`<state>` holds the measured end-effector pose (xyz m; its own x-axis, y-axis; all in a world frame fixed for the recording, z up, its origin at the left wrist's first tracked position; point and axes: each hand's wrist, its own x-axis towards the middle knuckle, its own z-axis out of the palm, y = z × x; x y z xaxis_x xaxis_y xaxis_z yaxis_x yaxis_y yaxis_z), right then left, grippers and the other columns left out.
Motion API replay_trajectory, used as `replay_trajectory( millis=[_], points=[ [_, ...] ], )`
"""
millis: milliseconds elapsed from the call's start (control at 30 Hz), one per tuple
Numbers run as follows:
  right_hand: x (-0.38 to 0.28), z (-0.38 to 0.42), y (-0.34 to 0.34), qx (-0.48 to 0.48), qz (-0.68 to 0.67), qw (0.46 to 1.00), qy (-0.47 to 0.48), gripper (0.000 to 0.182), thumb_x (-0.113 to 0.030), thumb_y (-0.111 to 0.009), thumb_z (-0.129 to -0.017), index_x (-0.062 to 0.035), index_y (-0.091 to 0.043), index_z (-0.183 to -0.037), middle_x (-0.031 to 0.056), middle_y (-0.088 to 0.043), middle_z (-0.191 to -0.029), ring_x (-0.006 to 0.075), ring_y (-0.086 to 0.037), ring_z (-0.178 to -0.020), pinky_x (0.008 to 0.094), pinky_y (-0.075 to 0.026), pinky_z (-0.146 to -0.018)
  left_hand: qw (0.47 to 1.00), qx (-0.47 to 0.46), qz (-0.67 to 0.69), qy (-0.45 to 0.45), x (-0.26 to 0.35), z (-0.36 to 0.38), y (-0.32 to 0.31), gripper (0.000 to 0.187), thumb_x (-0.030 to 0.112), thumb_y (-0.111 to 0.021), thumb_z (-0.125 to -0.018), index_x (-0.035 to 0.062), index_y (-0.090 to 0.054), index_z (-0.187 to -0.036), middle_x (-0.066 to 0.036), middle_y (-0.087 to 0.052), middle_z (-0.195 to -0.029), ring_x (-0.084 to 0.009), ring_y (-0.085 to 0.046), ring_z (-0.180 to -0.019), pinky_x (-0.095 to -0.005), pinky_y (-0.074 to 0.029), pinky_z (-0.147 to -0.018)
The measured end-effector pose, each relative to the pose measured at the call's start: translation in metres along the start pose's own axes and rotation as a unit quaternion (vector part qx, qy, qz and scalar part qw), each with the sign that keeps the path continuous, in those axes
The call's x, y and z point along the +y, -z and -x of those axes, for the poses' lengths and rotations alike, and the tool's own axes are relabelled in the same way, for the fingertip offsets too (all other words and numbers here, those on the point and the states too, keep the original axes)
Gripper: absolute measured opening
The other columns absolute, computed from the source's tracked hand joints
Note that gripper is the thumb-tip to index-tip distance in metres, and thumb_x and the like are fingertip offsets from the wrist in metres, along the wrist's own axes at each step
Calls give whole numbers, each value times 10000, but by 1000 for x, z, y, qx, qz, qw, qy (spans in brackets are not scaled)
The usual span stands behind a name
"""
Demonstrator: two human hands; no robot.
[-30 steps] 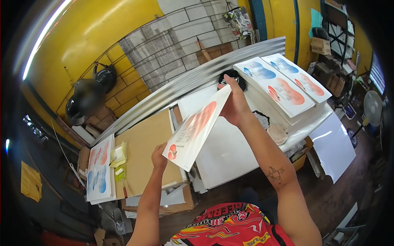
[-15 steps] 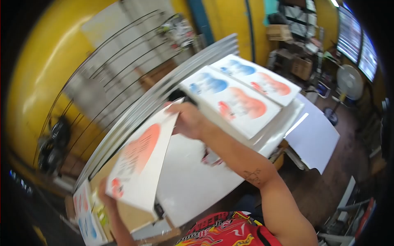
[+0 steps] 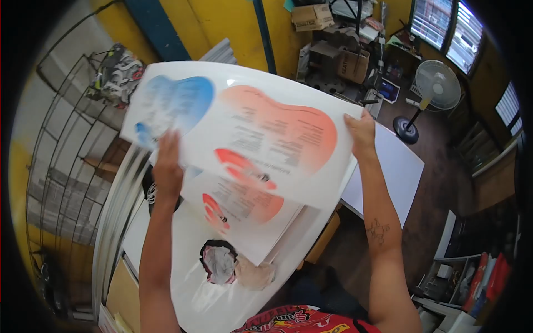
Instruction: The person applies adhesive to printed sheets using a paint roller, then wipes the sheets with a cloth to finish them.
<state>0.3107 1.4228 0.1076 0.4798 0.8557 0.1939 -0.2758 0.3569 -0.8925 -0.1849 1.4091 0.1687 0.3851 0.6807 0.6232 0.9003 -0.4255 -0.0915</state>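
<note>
A large white printed sheet (image 3: pixel 222 130) with a blue rounded shape and an orange one is tilted over the far part of the table (image 3: pixel 200 308). My right hand (image 3: pixel 362 133) grips its right edge, thumb on top. My left hand (image 3: pixel 168 161), smeared by motion, is at the near left edge, fingers over the print and thumb hidden. Below it, partly covered, lies a stack of similar printed sheets (image 3: pixel 244 213). Nearer to me on the table are a crumpled dark-rimmed cloth (image 3: pixel 218 263) and a beige crumpled piece (image 3: pixel 255 275).
Corrugated metal sheets (image 3: pixel 114 222) and a wire rack (image 3: pixel 61 166) stand along the left. A pale blank board (image 3: pixel 388 172) lies right of the table. Beyond are a standing fan (image 3: pixel 437 83) and cardboard boxes (image 3: pixel 353 66). A cluttered shelf (image 3: pixel 461 288) is at lower right.
The printed sheet has gone from the left side of the table to above the stack at the far side. Both hands moved with it, and the view has swung right.
</note>
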Motion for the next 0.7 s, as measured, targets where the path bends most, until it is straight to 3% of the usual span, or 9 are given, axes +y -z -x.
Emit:
replay_trajectory(
  millis=[100, 133, 233, 333, 367, 467, 533, 633, 700],
  points=[
    [84, -54, 73, 127, 290, 948, 15, 364, -29, -707, -839, 7, -603, -1185, 138, -727, -1044, 265, -709, -934, 390, -563, -859, 995, -83, 54, 10, 19, -41, -150, 805, -144, -414, -769, 136, -472, -1521, -226, -465, -1533, -401, -418, -1439, -432, -386, -1166],
    [89, -52, 69, 141, 357, 923, 3, 369, -40, -705, -835, 1, -604, -1188, 152, -714, -1071, 289, -701, -962, 407, -551, -881, 992, -105, 68, 14, 16, -39, -176, 795, -121, -470, -795, 191, -469, -1526, -227, -438, -1552, -449, -412, -1429, -482, -445, -1111],
    [111, -32, 63, 158, 530, 833, 25, 444, -108, -701, -847, -55, -600, -1276, 218, -617, -1225, 376, -623, -1139, 460, -486, -996, 970, -233, 39, 53, 17, -34, -222, 855, -134, -494, -782, 233, -429, -1551, -225, -368, -1597, -467, -365, -1451, -484, -451, -1105],
    [132, -23, 66, 183, 600, 779, 19, 601, -139, -716, -855, -33, -514, -1411, 251, -560, -1259, 374, -565, -1226, 431, -460, -1030, 948, -304, 61, 73, 9, -25, -243, 876, -132, -513, -782, 245, -401, -1565, -229, -333, -1615, -471, -344, -1462, -490, -438, -1117],
    [144, -23, 79, 181, 587, 789, 9, 722, -215, -705, -900, 8, -389, -1509, 308, -513, -1350, 447, -524, -1276, 445, -417, -1104, 946, -307, 73, 74, 9, -30, -241, 877, -129, -516, -787, 244, -390, -1570, -230, -326, -1618, -470, -342, -1464, -498, -422, -1129],
    [168, -22, 94, 224, 363, 901, -74, 730, -319, -664, -967, 72, -369, -1508, 300, -428, -1493, 452, -433, -1375, 455, -326, -1184, 943, -323, 46, 70, 1, -29, -251, 893, -108, -525, -811, 239, -310, -1605, -228, -282, -1642, -457, -303, -1491, -575, -327, -1174],
    [213, -19, 114, 107, 415, 904, 0, 688, -364, -574, -1024, 52, -357, -1527, 363, -387, -1514, 511, -391, -1401, 525, -228, -1232, 950, -276, 78, 126, 12, -27, -222, 921, -77, -549, -817, 218, -232, -1630, -244, -245, -1649, -428, -264, -1514, -655, -247, -1177],
    [192, -21, 116, 78, 451, 889, 24, 580, -270, -614, -1012, 58, -437, -1456, 303, -485, -1435, 408, -484, -1317, 452, -342, -1140, 954, -82, 256, 132, 21, 27, -176, 880, -24, -556, -764, 119, -320, -1599, -283, -343, -1585, -448, -297, -1484, -561, -238, -1210],
    [144, -18, 113, 96, 423, 894, 115, 509, -208, -641, -1004, 62, -490, -1408, 263, -551, -1383, 340, -546, -1262, 403, -417, -1078, 960, -26, 238, 146, 46, 80, -94, 796, -65, -537, -742, 33, -425, -1524, -280, -431, -1513, -444, -402, -1406, -537, -306, -1176]
  ],
)
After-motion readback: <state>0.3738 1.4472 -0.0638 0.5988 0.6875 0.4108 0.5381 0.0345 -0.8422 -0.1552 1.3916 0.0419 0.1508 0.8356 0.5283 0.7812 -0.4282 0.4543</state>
